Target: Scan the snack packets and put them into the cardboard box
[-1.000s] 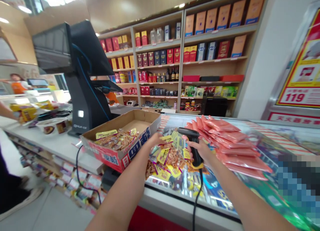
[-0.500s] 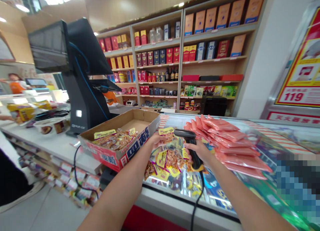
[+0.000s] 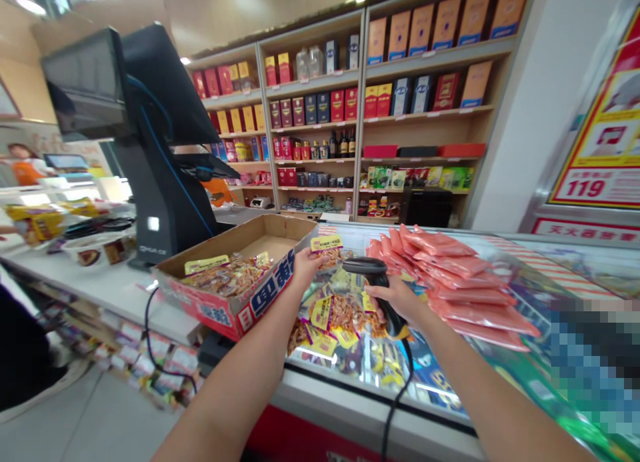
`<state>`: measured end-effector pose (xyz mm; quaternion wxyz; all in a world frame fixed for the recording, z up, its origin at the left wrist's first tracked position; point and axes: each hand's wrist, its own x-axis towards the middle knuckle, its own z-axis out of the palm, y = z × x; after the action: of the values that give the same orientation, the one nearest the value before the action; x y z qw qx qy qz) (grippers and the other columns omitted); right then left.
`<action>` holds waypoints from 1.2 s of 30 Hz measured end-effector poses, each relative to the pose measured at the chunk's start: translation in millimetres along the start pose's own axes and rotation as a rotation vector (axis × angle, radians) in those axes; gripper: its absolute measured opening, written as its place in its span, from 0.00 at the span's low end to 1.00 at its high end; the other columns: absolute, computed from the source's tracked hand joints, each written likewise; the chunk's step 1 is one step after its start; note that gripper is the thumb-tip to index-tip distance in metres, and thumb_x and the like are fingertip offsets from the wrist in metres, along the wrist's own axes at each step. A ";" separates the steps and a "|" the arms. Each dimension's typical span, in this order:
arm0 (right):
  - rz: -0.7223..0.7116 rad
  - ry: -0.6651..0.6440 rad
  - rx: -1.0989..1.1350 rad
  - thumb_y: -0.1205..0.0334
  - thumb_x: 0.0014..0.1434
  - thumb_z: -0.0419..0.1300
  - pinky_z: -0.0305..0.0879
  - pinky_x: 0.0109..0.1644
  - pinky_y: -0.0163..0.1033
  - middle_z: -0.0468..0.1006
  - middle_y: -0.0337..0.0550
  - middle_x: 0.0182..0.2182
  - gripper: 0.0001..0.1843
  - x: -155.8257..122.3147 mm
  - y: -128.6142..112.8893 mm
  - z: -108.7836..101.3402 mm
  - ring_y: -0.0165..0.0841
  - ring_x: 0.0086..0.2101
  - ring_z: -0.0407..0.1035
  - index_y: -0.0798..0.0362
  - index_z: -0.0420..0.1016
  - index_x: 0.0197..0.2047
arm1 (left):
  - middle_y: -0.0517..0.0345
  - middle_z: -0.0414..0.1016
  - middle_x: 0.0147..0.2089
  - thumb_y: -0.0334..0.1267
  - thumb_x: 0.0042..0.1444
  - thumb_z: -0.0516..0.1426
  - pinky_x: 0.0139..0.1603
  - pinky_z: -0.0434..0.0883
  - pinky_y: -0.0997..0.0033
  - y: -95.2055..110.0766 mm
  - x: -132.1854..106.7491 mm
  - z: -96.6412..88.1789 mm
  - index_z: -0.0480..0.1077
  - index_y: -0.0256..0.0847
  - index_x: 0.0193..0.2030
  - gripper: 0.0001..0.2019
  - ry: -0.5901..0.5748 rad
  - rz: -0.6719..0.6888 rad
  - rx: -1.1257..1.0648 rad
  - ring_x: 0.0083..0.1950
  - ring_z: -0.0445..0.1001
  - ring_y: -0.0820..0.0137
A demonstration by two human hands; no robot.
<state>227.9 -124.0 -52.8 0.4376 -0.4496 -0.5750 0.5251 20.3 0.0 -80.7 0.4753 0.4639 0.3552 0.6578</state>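
My left hand [image 3: 306, 267] is closed on a small yellow-topped snack packet [image 3: 327, 247], held up above a loose pile of the same packets [image 3: 334, 315] on the glass freezer lid [image 3: 450, 389]. My right hand [image 3: 395, 299] grips a black barcode scanner [image 3: 371, 273], whose head points toward the lifted packet. The scanner's black cable hangs down over the counter front. Just left of my left hand sits an open cardboard box [image 3: 235, 295] with more of these packets inside.
A fanned row of pink packets [image 3: 457, 282] lies right of the scanner. A black checkout terminal [image 3: 150, 149] stands on the white counter [image 3: 110, 285] at left, with bowls and snacks beyond. Shelves of boxed goods [image 3: 350, 109] fill the back wall. A person's arm shows far left.
My left hand has picked one packet out of the pile and raised it in front of the scanner. The right hand with the scanner has stayed nearly still.
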 end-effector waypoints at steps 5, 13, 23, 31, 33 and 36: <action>0.027 -0.003 0.028 0.52 0.40 0.69 0.60 0.14 0.33 0.67 0.29 0.13 0.20 -3.6 -3.8 1.7 0.27 0.12 0.61 0.50 0.64 0.30 | 0.49 0.83 0.32 0.35 0.24 0.74 0.41 0.78 0.60 0.7 -0.6 1.3 0.77 0.32 0.35 0.26 -0.010 0.002 0.031 0.33 0.81 0.61; 0.014 -0.002 0.028 0.51 0.42 0.67 0.62 0.15 0.33 0.68 0.30 0.15 0.19 -1.6 0.3 -0.6 0.27 0.13 0.62 0.51 0.64 0.31 | 0.49 0.83 0.32 0.34 0.25 0.73 0.42 0.78 0.59 5.4 -1.2 1.2 0.77 0.32 0.34 0.24 0.009 0.012 0.046 0.33 0.81 0.60; 0.017 0.019 0.059 0.52 0.41 0.68 0.62 0.15 0.33 0.69 0.31 0.15 0.19 1.2 -1.8 1.5 0.28 0.13 0.63 0.51 0.66 0.32 | 0.49 0.83 0.34 0.27 0.34 0.68 0.45 0.78 0.58 19.1 -14.0 10.5 0.75 0.34 0.34 0.16 0.015 0.033 0.123 0.37 0.82 0.59; -0.039 -0.125 0.137 0.53 0.41 0.69 0.63 0.15 0.33 0.69 0.33 0.15 0.17 4.9 -52.1 43.4 0.27 0.14 0.62 0.53 0.67 0.26 | 0.50 0.82 0.45 0.27 0.47 0.63 0.47 0.76 0.65 122.1 -37.8 -10.8 0.72 0.37 0.42 0.14 0.105 0.321 0.472 0.45 0.81 0.63; -0.072 -0.177 0.130 0.54 0.42 0.68 0.62 0.15 0.33 0.69 0.33 0.15 0.16 5.9 -67.0 62.1 0.27 0.14 0.62 0.53 0.67 0.26 | 0.48 0.82 0.46 0.28 0.48 0.63 0.47 0.75 0.66 149.2 -43.0 -36.0 0.70 0.37 0.45 0.16 0.184 0.344 0.599 0.45 0.81 0.63; -0.094 -0.235 0.140 0.55 0.42 0.68 0.62 0.16 0.33 0.69 0.33 0.15 0.16 8.0 -79.2 86.2 0.27 0.14 0.63 0.53 0.67 0.28 | 0.45 0.81 0.46 0.30 0.50 0.63 0.49 0.74 0.63 177.1 -48.9 -82.4 0.69 0.36 0.50 0.19 0.338 0.311 0.881 0.47 0.80 0.59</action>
<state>137.5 -137.8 20.8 0.4215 -0.3261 -0.6046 0.5920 -104.4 -101.2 40.7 0.0661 0.5553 0.5979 0.5743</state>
